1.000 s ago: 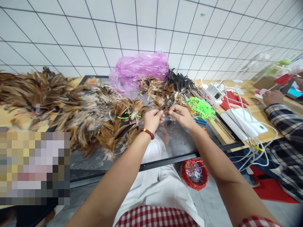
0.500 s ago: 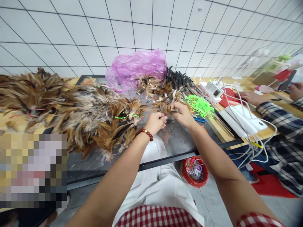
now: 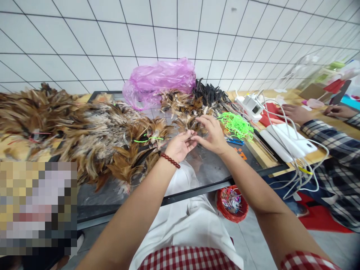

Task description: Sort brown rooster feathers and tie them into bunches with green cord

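My left hand (image 3: 177, 145), with a red bead bracelet at the wrist, and my right hand (image 3: 212, 135) meet over the dark glass table top (image 3: 213, 168). Both pinch at a small bunch of brown feathers (image 3: 189, 123) between their fingertips. The fingers of both hands are curled and pressed together on it. A large heap of brown and tan feathers (image 3: 92, 138) lies just left of my left hand. A tangle of neon green ties (image 3: 236, 126) lies right of my right hand.
A pink plastic bag (image 3: 161, 80) and black feathers (image 3: 209, 94) lie at the back by the tiled wall. White chargers and cables (image 3: 287, 137) sit at the right, where another person's hands (image 3: 294, 112) in plaid sleeves rest. A red basket (image 3: 231, 204) stands on the floor below.
Both hands have stayed together at the small feather bunch, shifting slightly; my right hand's fingers have lifted over the bunch. The other person's hands have moved on the right table.
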`<state>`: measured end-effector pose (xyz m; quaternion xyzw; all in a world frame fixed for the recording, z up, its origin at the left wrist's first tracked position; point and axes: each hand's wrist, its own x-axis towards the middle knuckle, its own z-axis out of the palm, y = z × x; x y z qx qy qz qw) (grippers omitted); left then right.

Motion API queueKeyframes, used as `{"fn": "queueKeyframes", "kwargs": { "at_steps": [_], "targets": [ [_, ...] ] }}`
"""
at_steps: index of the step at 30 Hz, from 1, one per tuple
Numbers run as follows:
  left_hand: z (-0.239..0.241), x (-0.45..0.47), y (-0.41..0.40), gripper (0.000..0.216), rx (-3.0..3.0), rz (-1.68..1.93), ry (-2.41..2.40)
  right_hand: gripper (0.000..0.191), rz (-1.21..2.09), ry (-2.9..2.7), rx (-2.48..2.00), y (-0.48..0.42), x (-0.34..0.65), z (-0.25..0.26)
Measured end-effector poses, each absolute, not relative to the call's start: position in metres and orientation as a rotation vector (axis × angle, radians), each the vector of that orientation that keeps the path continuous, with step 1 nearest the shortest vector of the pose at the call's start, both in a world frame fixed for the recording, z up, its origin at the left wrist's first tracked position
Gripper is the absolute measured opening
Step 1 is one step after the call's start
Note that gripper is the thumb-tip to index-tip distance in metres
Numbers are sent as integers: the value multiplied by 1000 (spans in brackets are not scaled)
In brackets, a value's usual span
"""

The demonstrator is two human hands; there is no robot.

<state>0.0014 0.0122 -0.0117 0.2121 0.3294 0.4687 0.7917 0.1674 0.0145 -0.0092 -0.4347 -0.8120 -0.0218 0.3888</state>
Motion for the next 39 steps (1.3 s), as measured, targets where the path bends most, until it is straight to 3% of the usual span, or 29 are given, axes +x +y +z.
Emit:
{"fn": "queueKeyframes", "kwargs": {
  "at_steps": [5, 10, 17, 24, 31, 39],
  "targets": [
    [-16, 2, 15, 12, 441, 1109, 672, 23, 204, -2024, -1107, 17, 162, -9],
    [-16, 3, 14, 12, 457, 1110, 682, 23, 436, -1951, -984, 16, 151, -11],
    [-13, 0, 17, 10, 388, 1194, 714, 28, 444, -1877, -1061, 16, 156, -9],
    [-11, 3, 17, 6, 349, 1247, 768, 26, 377, -1345, -1240, 27, 160, -16],
    [-16, 13, 11, 6, 458, 1276, 801, 18, -39, -1943, -1268, 13, 145, -17],
    [-17, 12, 11, 13, 437, 1249, 782, 23, -347, -2136, -1239, 11, 142, -17]
  ]
}}
